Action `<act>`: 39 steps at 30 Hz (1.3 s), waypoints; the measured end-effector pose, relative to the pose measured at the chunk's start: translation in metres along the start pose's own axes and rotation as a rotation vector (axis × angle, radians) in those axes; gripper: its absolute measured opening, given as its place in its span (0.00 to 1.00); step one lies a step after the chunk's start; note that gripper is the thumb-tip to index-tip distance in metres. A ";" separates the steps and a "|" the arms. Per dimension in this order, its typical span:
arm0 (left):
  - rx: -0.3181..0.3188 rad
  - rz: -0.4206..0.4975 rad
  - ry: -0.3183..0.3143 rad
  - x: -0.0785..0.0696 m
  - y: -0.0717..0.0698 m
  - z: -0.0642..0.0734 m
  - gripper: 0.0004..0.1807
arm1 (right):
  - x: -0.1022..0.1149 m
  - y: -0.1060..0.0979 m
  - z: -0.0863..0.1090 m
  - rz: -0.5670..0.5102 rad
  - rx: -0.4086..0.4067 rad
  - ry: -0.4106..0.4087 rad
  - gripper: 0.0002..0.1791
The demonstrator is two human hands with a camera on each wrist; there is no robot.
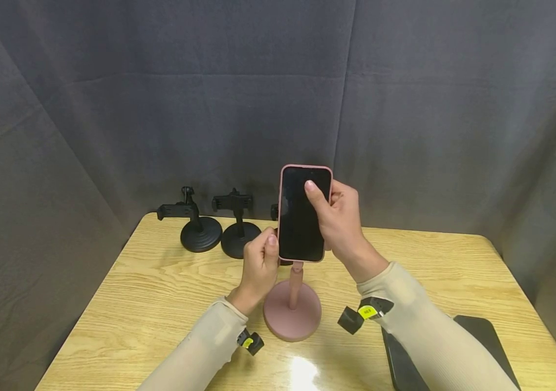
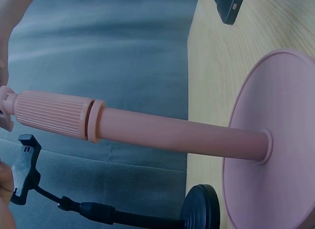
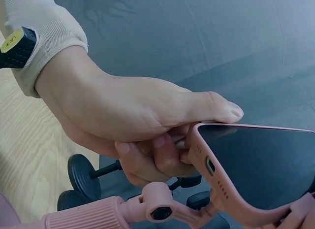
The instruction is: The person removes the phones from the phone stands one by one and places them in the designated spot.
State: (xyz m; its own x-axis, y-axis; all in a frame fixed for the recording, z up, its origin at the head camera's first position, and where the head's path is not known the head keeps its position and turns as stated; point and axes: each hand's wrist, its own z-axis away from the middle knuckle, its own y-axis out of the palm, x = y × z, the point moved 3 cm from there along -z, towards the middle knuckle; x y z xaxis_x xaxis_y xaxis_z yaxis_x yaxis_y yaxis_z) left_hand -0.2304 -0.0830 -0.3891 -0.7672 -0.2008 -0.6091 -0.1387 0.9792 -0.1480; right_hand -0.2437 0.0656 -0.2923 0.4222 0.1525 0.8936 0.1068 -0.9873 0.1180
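Observation:
A smartphone (image 1: 302,214) in a pink case is upright on the pink phone stand (image 1: 294,293), its dark screen facing me. My right hand (image 1: 343,217) grips its right side, thumb over the screen and fingers mostly hidden behind. At the lower left edge, my left hand (image 1: 260,258) curls its fingers, with the thumb along the phone's side; it appears to grip the stand's clamp there, which it largely hides. In the right wrist view, my left hand (image 3: 123,106) lies against the case's edge, and a pink clamp arm (image 3: 298,212) overlaps the phone's opposite edge.
Black phone stands (image 1: 201,233) on round bases line the table's back left; one is partly hidden behind my left hand and the phone. A flat black device (image 1: 483,336) lies at the front right, partly under my right forearm. Grey curtain (image 1: 239,108) hangs behind the wooden table (image 1: 136,320).

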 end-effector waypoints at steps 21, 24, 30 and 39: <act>-0.007 -0.012 -0.006 -0.002 0.000 0.001 0.36 | 0.001 0.001 -0.001 -0.024 -0.027 0.024 0.08; -0.011 -0.013 -0.004 -0.002 0.000 0.000 0.36 | 0.001 0.001 -0.001 -0.037 -0.038 0.028 0.08; -0.029 -0.018 -0.007 0.000 0.000 0.001 0.36 | -0.001 0.003 -0.001 -0.073 -0.080 0.031 0.10; -0.048 -0.012 0.000 0.002 0.000 0.002 0.35 | -0.003 0.004 -0.002 -0.087 -0.127 0.005 0.09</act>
State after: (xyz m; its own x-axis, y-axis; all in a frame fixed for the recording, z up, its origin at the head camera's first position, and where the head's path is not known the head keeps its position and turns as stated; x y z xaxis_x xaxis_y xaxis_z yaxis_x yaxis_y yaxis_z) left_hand -0.2307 -0.0830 -0.3914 -0.7657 -0.2121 -0.6072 -0.1772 0.9771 -0.1179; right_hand -0.2460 0.0612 -0.2937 0.4118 0.2374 0.8798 0.0281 -0.9683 0.2481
